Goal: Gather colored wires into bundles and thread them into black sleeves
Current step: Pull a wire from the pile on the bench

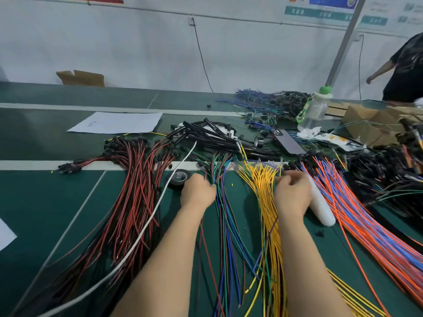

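1. Left hand [198,191] grips the mixed wires [225,216]; right hand [291,193] curls over the yellow wires [263,179], its hold too blurred to tell
2. Both bundles run lengthwise toward the person; sleeves [212,136] lie beyond the hands, nearer the left hand

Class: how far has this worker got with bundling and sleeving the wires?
Done: wires lie sorted by colour. In hand: left hand grips green and blue wires; right hand, blurred, is at the yellow wires. Left: red wires and orange wires lie loose; black sleeves wait behind.
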Demonstrator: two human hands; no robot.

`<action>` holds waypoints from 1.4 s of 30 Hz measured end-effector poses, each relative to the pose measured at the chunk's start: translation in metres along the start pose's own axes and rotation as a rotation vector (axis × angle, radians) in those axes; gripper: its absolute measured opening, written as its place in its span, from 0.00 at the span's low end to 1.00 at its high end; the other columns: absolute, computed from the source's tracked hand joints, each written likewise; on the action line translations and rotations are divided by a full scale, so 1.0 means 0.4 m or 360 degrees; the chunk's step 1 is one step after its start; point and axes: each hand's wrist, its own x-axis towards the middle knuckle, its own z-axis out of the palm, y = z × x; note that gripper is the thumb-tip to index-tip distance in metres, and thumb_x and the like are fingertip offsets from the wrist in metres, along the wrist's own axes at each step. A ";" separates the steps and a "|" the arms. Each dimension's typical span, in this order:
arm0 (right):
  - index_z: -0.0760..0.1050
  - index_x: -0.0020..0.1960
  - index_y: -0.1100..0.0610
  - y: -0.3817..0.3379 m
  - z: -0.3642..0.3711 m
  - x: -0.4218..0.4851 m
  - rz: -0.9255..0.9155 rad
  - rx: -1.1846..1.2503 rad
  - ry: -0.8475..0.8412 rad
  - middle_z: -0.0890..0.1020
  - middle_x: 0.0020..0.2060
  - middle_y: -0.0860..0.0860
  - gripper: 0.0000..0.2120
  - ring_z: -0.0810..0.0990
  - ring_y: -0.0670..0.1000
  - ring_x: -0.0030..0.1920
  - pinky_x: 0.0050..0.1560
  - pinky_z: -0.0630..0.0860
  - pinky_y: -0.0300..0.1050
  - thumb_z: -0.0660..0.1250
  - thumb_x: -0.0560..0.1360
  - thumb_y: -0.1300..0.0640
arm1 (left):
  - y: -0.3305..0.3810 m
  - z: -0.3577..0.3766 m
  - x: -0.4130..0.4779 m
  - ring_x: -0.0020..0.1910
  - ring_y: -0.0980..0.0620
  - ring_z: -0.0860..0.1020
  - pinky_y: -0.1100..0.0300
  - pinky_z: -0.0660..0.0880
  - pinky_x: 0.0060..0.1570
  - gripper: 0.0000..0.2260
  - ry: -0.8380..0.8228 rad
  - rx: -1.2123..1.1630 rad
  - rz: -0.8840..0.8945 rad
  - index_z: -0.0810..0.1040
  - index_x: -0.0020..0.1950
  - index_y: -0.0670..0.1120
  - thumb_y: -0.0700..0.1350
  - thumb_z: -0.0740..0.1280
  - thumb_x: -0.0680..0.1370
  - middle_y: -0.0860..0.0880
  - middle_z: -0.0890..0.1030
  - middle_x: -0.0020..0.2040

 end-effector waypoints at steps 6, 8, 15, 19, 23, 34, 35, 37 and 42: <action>0.78 0.58 0.57 -0.069 0.027 -0.054 -0.0586 -0.0485 -0.0356 0.79 0.56 0.55 0.12 0.76 0.56 0.58 0.54 0.67 0.43 0.60 0.78 0.60 | -0.004 -0.042 0.003 0.26 0.50 0.62 0.59 0.58 0.28 0.12 -0.0041 -0.0566 -0.0003 0.66 0.33 0.48 0.42 0.63 0.76 0.49 0.66 0.28; 0.81 0.54 0.56 -0.082 0.043 -0.075 -0.0732 -0.0689 -0.0729 0.83 0.51 0.53 0.11 0.79 0.55 0.53 0.48 0.69 0.39 0.60 0.78 0.59 | 0.003 -0.045 -0.011 0.20 0.54 0.61 0.65 0.56 0.22 0.12 -0.0137 -0.0674 -0.0005 0.68 0.34 0.47 0.42 0.64 0.77 0.51 0.66 0.25; 0.72 0.67 0.47 -0.043 0.074 -0.114 -0.0764 -0.1299 -0.1002 0.70 0.66 0.53 0.19 0.66 0.60 0.65 0.64 0.66 0.53 0.61 0.79 0.45 | 0.045 -0.093 -0.039 0.13 0.60 0.57 0.70 0.52 0.12 0.10 -0.0620 -0.1569 -0.0414 0.72 0.40 0.41 0.39 0.58 0.81 0.54 0.66 0.17; 0.75 0.62 0.57 -0.015 0.084 -0.114 -0.0717 -0.1425 -0.0888 0.73 0.62 0.57 0.18 0.69 0.61 0.63 0.60 0.67 0.52 0.57 0.80 0.47 | 0.104 -0.172 -0.057 0.13 0.60 0.57 0.70 0.51 0.12 0.11 -0.0709 -0.1941 -0.0278 0.71 0.40 0.42 0.40 0.55 0.81 0.53 0.64 0.18; 0.77 0.55 0.65 0.000 0.064 -0.075 -0.0682 -0.1317 -0.0621 0.76 0.56 0.63 0.16 0.75 0.63 0.56 0.54 0.70 0.51 0.55 0.81 0.56 | 0.158 -0.312 -0.091 0.14 0.59 0.57 0.70 0.52 0.14 0.14 -0.0565 -0.2516 0.0157 0.71 0.35 0.44 0.42 0.55 0.80 0.53 0.63 0.19; 0.79 0.52 0.55 -0.080 0.044 -0.076 -0.0665 -0.0077 -0.0983 0.79 0.41 0.47 0.06 0.73 0.44 0.36 0.37 0.68 0.39 0.64 0.78 0.60 | 0.193 -0.351 -0.175 0.17 0.60 0.55 0.71 0.50 0.16 0.11 -0.0656 -0.1816 0.0495 0.75 0.41 0.44 0.41 0.55 0.80 0.55 0.59 0.19; 0.76 0.53 0.52 -0.093 0.045 -0.077 -0.0600 0.0110 -0.1051 0.80 0.41 0.49 0.08 0.72 0.42 0.31 0.33 0.69 0.37 0.62 0.79 0.62 | 0.183 -0.331 -0.172 0.17 0.61 0.55 0.71 0.49 0.16 0.10 -0.0651 -0.1653 0.0416 0.75 0.43 0.44 0.41 0.56 0.80 0.55 0.59 0.19; 0.70 0.54 0.53 -0.118 0.043 -0.077 -0.0262 0.0464 -0.1076 0.79 0.36 0.54 0.08 0.65 0.42 0.19 0.22 0.63 0.34 0.58 0.80 0.65 | 0.159 -0.297 -0.165 0.18 0.61 0.54 0.70 0.49 0.16 0.09 -0.0610 -0.1455 0.0301 0.75 0.44 0.43 0.40 0.57 0.79 0.56 0.59 0.20; 0.68 0.40 0.59 -0.154 0.011 -0.061 0.0580 0.1046 -0.1326 0.71 0.26 0.50 0.13 0.57 0.41 0.17 0.16 0.53 0.31 0.57 0.82 0.56 | 0.103 -0.264 -0.157 0.19 0.62 0.58 0.71 0.53 0.16 0.07 -0.0727 -0.1392 0.0240 0.76 0.44 0.44 0.40 0.59 0.79 0.54 0.72 0.25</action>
